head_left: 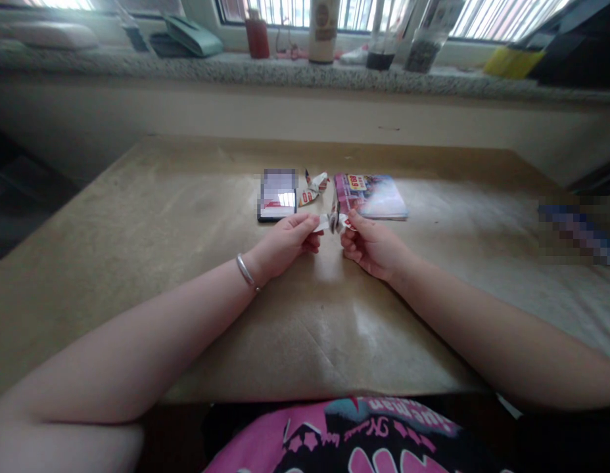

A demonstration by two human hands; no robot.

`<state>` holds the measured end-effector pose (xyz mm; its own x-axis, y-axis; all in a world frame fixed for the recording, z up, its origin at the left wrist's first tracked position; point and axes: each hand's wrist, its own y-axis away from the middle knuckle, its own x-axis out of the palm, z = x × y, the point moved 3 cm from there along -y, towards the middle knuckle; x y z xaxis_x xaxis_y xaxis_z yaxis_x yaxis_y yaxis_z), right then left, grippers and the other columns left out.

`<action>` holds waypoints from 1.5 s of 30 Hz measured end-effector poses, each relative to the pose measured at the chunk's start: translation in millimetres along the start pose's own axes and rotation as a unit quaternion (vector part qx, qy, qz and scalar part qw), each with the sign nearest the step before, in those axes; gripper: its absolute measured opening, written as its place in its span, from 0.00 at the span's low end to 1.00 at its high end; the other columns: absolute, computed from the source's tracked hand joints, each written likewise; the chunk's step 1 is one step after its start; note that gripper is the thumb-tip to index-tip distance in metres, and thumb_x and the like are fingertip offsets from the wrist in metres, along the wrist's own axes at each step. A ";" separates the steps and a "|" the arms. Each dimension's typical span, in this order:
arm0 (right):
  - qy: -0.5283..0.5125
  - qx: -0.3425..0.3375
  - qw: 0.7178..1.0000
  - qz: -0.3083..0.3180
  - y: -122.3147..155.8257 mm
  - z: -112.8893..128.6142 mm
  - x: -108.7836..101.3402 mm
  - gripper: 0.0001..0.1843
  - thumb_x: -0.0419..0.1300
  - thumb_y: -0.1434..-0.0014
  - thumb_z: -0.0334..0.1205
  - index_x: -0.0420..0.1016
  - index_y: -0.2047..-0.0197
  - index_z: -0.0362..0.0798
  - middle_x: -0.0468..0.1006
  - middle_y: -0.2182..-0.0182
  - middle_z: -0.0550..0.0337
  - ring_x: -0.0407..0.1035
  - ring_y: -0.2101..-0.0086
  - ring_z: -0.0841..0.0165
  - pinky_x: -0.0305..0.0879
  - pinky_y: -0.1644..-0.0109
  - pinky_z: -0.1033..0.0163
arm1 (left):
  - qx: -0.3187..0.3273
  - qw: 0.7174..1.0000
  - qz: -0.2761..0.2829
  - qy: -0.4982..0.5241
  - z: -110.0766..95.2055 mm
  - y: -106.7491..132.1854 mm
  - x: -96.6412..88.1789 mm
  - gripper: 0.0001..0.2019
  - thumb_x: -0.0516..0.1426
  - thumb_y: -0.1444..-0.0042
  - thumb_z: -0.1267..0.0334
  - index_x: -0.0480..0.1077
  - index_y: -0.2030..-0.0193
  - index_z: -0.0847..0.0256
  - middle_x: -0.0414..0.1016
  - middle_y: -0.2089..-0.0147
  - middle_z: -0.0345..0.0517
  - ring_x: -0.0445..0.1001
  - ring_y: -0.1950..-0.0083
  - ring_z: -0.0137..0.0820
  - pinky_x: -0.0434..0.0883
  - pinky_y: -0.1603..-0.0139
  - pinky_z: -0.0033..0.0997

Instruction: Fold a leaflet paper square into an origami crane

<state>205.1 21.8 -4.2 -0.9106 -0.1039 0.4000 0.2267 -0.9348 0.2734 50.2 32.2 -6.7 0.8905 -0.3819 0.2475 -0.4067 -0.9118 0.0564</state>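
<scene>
- While the phone (278, 200) lies flat, the left hand (290, 238), by the phone's near right corner, pinches folded paper (333, 222).
- Beside the phone's right edge rests a printed folded piece (314, 188).
- Farther right of the phone, the right hand (374, 244) grips the paper's other end.
- Also right of the phone lies a booklet (381, 196).
</scene>
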 end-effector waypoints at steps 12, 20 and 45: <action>-0.028 0.006 1.000 -0.005 -1.6 4.7 -5.6 0.21 0.72 0.55 0.53 0.69 0.73 0.47 0.71 0.82 0.69 0.63 0.82 0.80 0.63 0.78 0.76 | -0.012 1.000 0.009 0.015 1.2 -1.2 -3.1 0.18 0.66 0.53 0.53 0.65 0.70 0.63 0.67 0.75 0.35 0.66 0.75 0.20 0.64 0.72 0.20; -0.047 0.012 0.998 0.049 1.8 2.5 -3.7 0.19 0.73 0.57 0.51 0.72 0.72 0.47 0.73 0.80 0.68 0.61 0.81 0.80 0.56 0.82 0.76 | -0.005 0.999 0.020 0.033 0.9 -1.6 -2.3 0.17 0.67 0.53 0.55 0.66 0.71 0.64 0.68 0.76 0.35 0.67 0.74 0.20 0.65 0.71 0.20; -0.063 0.056 0.984 0.160 -1.2 -0.5 -7.3 0.12 0.70 0.53 0.40 0.72 0.70 0.45 0.69 0.80 0.68 0.61 0.80 0.80 0.60 0.79 0.75 | -0.044 0.997 0.051 0.025 0.8 -0.5 -2.9 0.14 0.66 0.53 0.61 0.66 0.74 0.65 0.69 0.77 0.37 0.68 0.76 0.20 0.64 0.73 0.19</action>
<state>211.3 23.4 -7.8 -0.7377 -0.3371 0.5849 0.5375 -0.8175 0.2068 48.1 33.6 -8.2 0.8332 -0.4612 0.3049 -0.5126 -0.8512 0.1132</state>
